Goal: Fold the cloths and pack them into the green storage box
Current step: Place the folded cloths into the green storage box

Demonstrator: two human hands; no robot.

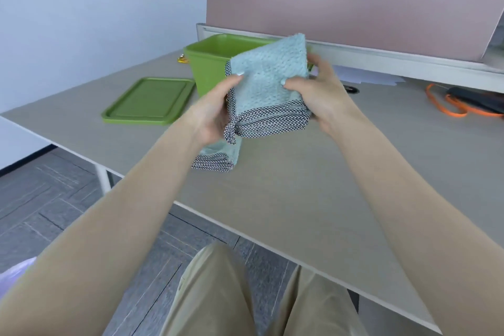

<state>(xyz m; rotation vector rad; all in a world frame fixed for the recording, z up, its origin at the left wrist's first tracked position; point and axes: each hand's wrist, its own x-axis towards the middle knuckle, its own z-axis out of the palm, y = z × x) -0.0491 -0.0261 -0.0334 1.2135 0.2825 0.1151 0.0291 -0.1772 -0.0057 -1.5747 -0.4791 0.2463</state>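
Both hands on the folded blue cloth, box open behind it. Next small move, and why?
Probably carry the blue cloth forward and lower it into the green box. It already looks folded and is held above the table by the left hand and the right hand; the box stands open just behind it, its lid lying off to the side. A second cloth waits on the table.

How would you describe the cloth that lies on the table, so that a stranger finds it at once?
Start at the open green box at the back of the table and come toward the near edge. Below the left hand lies a folded pale blue cloth with a checked border. Unlike the similar cloth held by both hands, it rests flat on the table.
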